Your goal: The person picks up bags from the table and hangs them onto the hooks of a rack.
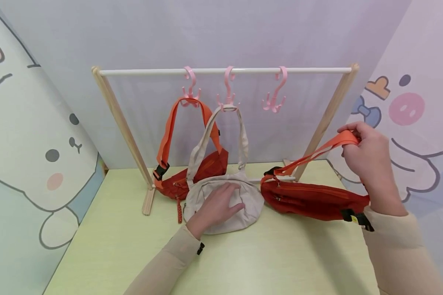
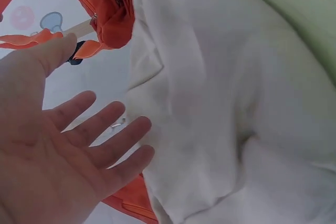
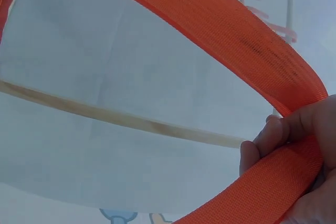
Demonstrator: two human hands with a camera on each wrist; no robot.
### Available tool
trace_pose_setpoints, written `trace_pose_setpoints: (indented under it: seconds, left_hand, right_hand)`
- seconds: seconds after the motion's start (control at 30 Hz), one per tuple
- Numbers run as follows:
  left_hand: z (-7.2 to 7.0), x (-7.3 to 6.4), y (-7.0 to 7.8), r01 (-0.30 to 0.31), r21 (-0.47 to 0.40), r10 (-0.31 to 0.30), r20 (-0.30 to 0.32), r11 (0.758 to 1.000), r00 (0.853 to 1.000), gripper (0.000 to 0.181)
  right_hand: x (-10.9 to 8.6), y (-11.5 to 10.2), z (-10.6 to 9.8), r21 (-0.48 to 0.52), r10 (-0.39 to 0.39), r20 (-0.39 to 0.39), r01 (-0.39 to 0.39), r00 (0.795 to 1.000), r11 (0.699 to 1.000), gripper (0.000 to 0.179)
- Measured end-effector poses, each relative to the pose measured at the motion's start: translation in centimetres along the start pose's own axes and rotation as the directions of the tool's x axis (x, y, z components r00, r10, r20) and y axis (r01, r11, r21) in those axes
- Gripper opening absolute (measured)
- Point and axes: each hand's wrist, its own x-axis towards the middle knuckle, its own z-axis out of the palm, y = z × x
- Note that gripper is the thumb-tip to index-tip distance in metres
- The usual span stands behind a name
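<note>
My right hand [image 1: 369, 151] grips the orange strap [image 3: 226, 35] of a red waist bag [image 1: 313, 200], which hangs slanted at the right over the table. In the head view my left hand [image 1: 218, 205] lies over the front of a beige waist bag [image 1: 243, 213]. The left wrist view shows that hand's fingers [image 2: 121, 140] spread and fairly straight beside the beige cloth. The beige bag's strap loops over the middle pink hook [image 1: 227, 88]. Behind it at the left, another red waist bag [image 1: 210, 166] hangs by its orange strap from the left pink hook [image 1: 190, 88].
A white rail [image 1: 140, 72] on wooden posts [image 1: 119, 119] spans the back of the pale green table [image 1: 114, 237]. The right pink hook [image 1: 275, 92] carries no bag. Cartoon-printed panels [image 1: 409, 123] stand at both sides.
</note>
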Motion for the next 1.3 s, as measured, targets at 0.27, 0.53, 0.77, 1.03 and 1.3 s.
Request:
trace_pose_setpoints:
  seconds: [0.27, 0.53, 0.77, 1.03, 1.3]
  left_hand:
    - [-1.6, 1.9, 3.1, -0.052, -0.063, 0.046, -0.09, 0.997, 0.995, 0.073]
    - [-3.0, 3.8, 6.5, -0.114, -0.139, 0.091, -0.162, 0.984, 0.983, 0.086]
    - [-4.4, 4.7, 9.4, -0.168, -0.183, 0.131, -0.2, 0.969, 0.971, 0.089]
    - [-6.1, 5.5, 11.7, -0.24, -0.213, 0.171, -0.297, 0.947, 0.939, 0.081]
    - [-8.3, 6.6, 12.9, -0.27, -0.315, 0.148, -0.361, 0.91, 0.921, 0.062]
  right_hand:
    - [-0.1, -2.6, -1.1, -0.011, -0.101, -0.054, 0.1, 0.993, 0.995, 0.033]
    - [-0.2, -5.2, -1.7, -0.02, -0.147, -0.063, 0.146, 0.987, 0.989, 0.031]
    - [-0.9, -7.7, -1.7, -0.003, -0.185, -0.05, 0.185, 0.981, 0.983, 0.03]
    - [-0.9, -10.1, -0.4, 0.031, -0.245, -0.068, 0.248, 0.967, 0.968, 0.03]
    - [-0.5, -11.9, 1.0, 0.092, -0.277, -0.056, 0.281, 0.959, 0.955, 0.03]
